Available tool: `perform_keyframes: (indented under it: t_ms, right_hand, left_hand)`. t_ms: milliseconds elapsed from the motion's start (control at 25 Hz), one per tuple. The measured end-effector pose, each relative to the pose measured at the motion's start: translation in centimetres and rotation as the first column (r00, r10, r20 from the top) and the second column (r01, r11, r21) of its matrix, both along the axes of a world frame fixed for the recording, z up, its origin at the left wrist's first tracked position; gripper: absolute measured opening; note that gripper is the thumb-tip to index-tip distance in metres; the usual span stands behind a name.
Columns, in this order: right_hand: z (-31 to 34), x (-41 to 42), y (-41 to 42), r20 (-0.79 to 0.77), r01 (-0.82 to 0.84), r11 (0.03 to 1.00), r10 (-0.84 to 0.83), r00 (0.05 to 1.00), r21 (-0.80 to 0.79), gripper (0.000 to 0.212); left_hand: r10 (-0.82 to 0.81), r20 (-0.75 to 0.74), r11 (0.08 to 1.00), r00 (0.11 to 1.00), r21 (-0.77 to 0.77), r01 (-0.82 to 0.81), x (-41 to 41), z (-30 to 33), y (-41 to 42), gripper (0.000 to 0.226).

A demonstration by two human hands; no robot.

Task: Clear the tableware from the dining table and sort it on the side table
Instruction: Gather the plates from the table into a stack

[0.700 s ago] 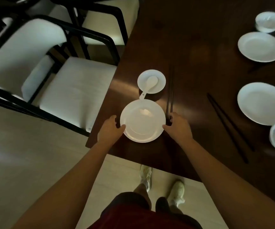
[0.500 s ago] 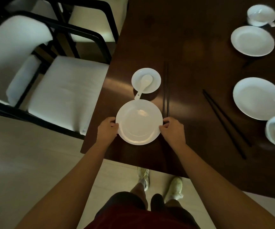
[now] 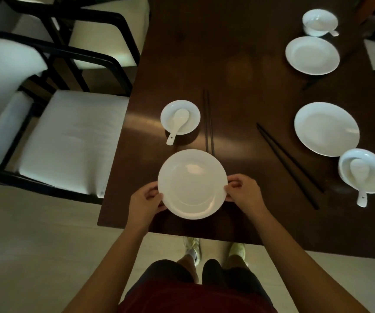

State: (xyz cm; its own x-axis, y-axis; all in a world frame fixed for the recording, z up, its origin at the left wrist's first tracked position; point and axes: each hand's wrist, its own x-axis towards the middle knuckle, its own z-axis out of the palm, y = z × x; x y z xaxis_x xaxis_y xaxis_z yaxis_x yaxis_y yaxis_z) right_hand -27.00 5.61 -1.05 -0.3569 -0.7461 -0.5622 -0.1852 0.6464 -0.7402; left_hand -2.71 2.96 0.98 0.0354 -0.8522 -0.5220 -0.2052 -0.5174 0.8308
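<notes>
Between the hands, white plate [image 3: 192, 184], pinched at opposite rims by left hand [image 3: 147, 199] and right hand [image 3: 245, 194], low over the tabletop [image 3: 238, 64]. First pickup under way. Next: level carry to the side table, unseen; bowl with spoon [image 3: 180, 117] and chopsticks [image 3: 208, 118] waiting just beyond.

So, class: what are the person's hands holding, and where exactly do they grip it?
Both hands hold the white plate: left hand on its left rim, right hand on its right rim.

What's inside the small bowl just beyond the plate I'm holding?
A white spoon lies in the small bowl, its handle sticking out over the rim. The bowl's floor under the spoon is hidden.
</notes>
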Motion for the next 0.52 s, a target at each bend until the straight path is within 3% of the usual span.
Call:
perform_keyframes:
  t_ms: [200, 520]
  right_hand:
    - [0.9, -6.6, 3.0, -0.028, 0.105, 0.994, -0.106, 0.994, -0.018, 0.015]
    - [-0.4, -12.7, 4.8, -0.006, 0.086, 0.996, -0.086, 0.996, 0.035, 0.013]
  left_hand:
    - [-0.074, -0.115, 0.996, 0.991, 0.044, 0.079, -6.9, -0.3, 1.3, 0.03]
    - [-0.015, -0.056, 0.994, 0.998, 0.112, 0.021, -13.3, -1.8, 3.3, 0.025]
